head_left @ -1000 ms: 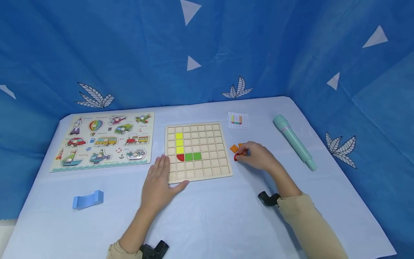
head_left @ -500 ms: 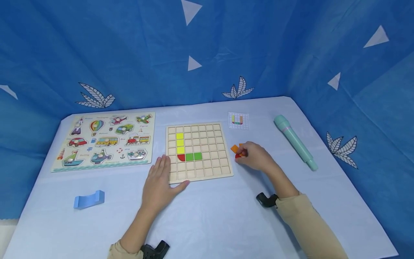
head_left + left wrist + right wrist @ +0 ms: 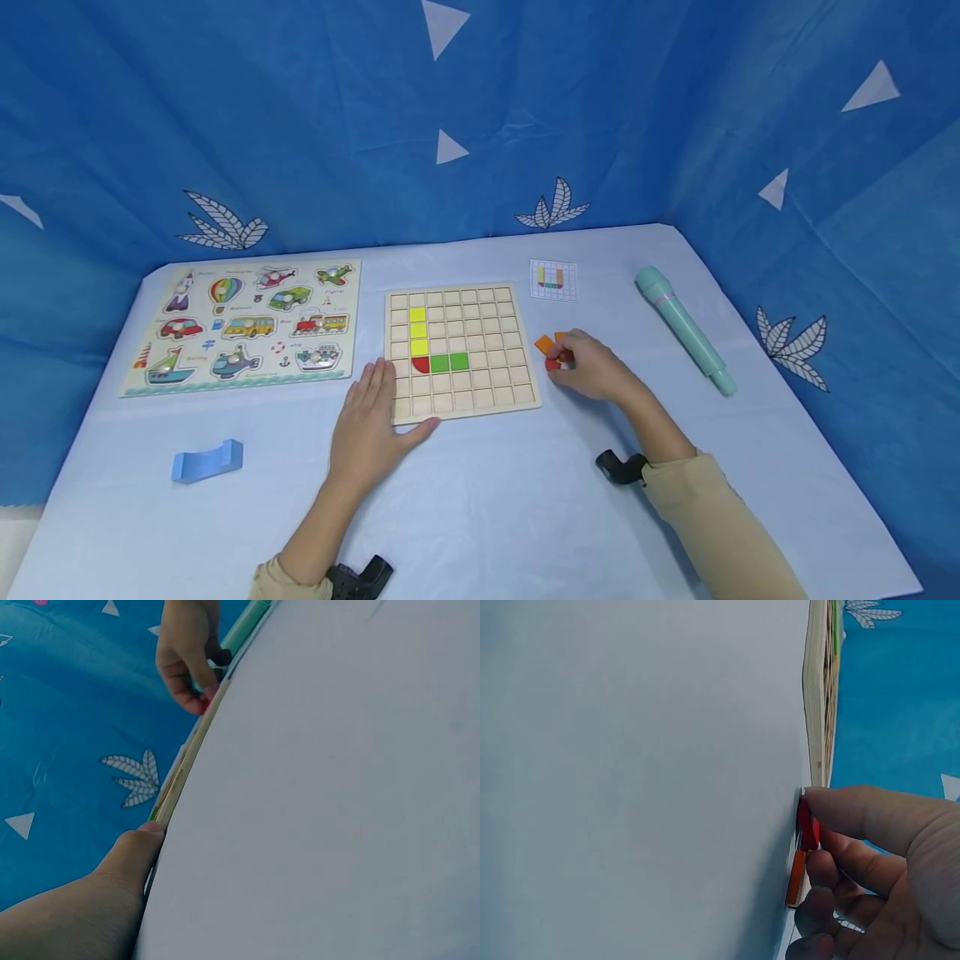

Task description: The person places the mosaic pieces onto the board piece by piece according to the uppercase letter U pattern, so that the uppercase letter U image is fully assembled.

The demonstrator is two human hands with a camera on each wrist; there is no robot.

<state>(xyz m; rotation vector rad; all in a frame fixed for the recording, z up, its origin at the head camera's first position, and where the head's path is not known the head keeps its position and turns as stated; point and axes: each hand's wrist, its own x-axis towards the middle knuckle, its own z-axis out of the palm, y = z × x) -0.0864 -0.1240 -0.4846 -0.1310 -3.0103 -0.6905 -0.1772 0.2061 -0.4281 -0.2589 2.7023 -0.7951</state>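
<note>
My right hand [image 3: 594, 368] pinches a small red tile [image 3: 807, 825] between thumb and fingertips, just right of the wooden grid board [image 3: 480, 396]. Beside and partly under those fingers lie orange tiles [image 3: 543, 344], some hidden by the hand; in the right wrist view an orange tile [image 3: 796, 879] sits right by the fingertips. My left hand [image 3: 367, 437] rests along the board's lower left corner, fingers straight and thumb [image 3: 152, 826] at its front edge. On the board, yellow squares [image 3: 417, 331] form a column above a rounded red tile [image 3: 421, 365], with green squares [image 3: 449, 362] to its right.
A pattern card [image 3: 553, 280] with a small coloured U shape lies behind the orange tiles. Farther right is a mint-green toy microphone [image 3: 686, 331]. A vehicle picture puzzle [image 3: 247, 354] lies at left, with a blue curved block [image 3: 207, 462] in front.
The red tile has turned in my right fingertips and shows more of its face now. The right hand has shifted only slightly; the left hand keeps its place on the board.
</note>
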